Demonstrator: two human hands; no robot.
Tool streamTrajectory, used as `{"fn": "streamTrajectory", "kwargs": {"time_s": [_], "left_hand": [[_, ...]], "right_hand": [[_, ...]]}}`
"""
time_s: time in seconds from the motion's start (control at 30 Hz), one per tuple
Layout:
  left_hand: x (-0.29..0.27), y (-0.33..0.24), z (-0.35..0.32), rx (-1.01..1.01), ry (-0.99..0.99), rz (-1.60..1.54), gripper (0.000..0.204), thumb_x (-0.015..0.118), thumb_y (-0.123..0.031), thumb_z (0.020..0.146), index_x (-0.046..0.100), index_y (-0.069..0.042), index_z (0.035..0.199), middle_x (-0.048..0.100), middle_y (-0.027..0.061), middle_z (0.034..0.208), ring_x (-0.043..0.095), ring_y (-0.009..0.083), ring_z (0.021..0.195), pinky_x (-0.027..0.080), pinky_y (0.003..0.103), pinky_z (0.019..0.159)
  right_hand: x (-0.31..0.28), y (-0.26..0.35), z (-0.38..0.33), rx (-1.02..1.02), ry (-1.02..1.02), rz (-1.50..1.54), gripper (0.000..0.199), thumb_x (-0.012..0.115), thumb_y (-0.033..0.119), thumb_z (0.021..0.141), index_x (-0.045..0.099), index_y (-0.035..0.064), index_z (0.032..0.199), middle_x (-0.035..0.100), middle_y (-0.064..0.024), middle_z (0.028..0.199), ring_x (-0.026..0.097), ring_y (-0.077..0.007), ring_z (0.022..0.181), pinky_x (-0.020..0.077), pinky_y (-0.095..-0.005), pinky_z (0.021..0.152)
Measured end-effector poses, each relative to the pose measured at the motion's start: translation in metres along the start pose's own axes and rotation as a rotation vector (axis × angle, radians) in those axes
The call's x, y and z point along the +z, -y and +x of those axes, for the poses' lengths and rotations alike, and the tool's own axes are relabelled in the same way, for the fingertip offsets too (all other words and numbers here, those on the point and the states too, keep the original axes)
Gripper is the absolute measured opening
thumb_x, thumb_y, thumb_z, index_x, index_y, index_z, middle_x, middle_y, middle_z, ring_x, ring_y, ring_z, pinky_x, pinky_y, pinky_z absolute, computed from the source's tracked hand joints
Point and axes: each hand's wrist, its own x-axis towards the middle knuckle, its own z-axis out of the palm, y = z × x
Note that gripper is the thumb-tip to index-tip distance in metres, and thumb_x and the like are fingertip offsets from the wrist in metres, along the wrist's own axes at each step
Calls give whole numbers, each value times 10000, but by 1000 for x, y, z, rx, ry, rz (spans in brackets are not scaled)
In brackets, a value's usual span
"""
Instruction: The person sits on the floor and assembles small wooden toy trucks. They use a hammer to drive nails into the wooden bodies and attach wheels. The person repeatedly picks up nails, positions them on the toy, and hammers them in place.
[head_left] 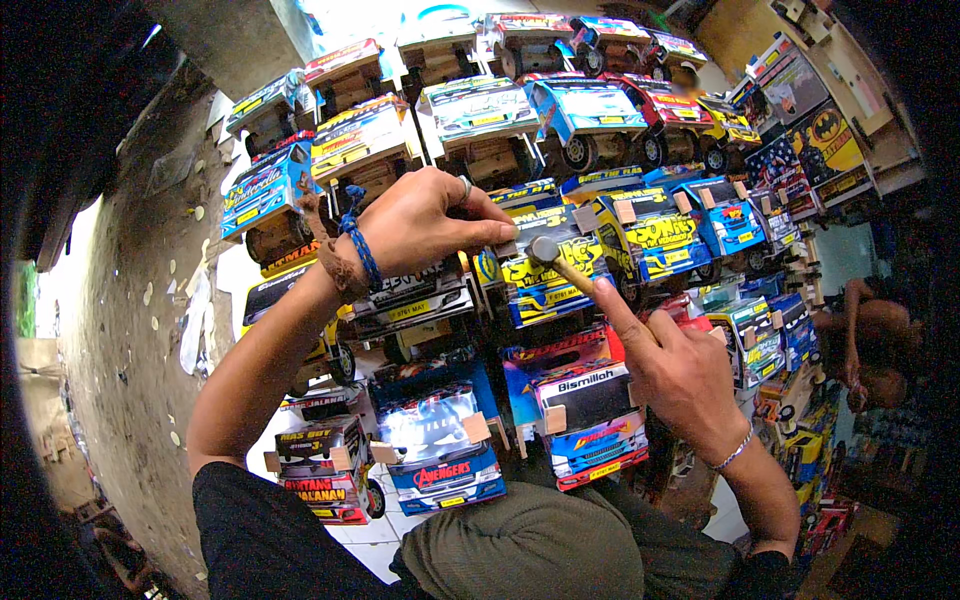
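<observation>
Several rows of colourful toy trucks stand before me. My left hand (425, 228) reaches over a blue and yellow toy truck (550, 292), its thumb and fingers pinched at the truck's upper left front corner. A small wooden tab (508, 248) shows just under those fingertips, partly hidden. In my right hand (682, 372) is a hammer (572, 274), gripped by its wooden handle with the forefinger stretched along it. The round metal head is over the truck's front, close to my left fingertips. Another wooden tab (585, 217) sticks up at the truck's other upper corner.
Nearer me stand a blue and white truck (440, 450) and a red and blue truck (595, 425), both with wooden tabs. Bare, littered floor (140, 330) lies left. At the right edge another person's limbs (870, 335) show dimly. Printed panels (800, 120) stand at the far right.
</observation>
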Motion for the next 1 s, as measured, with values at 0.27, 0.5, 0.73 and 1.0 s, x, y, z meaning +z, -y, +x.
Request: {"fn": "streamTrajectory", "kwargs": {"time_s": [0.27,0.5,0.73,1.0], "left_hand": [[0,-2,-1,-44,15,-2,300,726,-291,897,751,-24,1031,750,69,911,673,106,820,535,275,773],[2,2,0,62,-16,14,270,722,-291,896,757,-41,993,740,73,823,669,104,713,536,277,671],[1,-7,0,9,11,89,346,712,-327,905,735,-15,1051,731,71,877,654,117,780,528,284,722],[8,-32,10,-112,35,142,331,691,-245,928,677,20,1126,714,73,980,648,115,859,526,276,771]], "right_hand": [[0,-2,-1,16,39,29,786,663,76,817,347,153,1532,458,-53,642,495,-224,484,425,-386,451],[-2,-6,4,-13,33,95,743,665,161,854,361,231,1528,443,-40,648,496,-227,474,426,-391,435],[-49,-59,-58,458,-662,312,447,575,183,947,466,65,1364,476,-7,769,445,-117,593,409,-276,546],[-76,-71,-225,848,-817,828,328,514,308,1016,557,30,1184,368,52,640,366,-40,541,339,-226,477]]}}
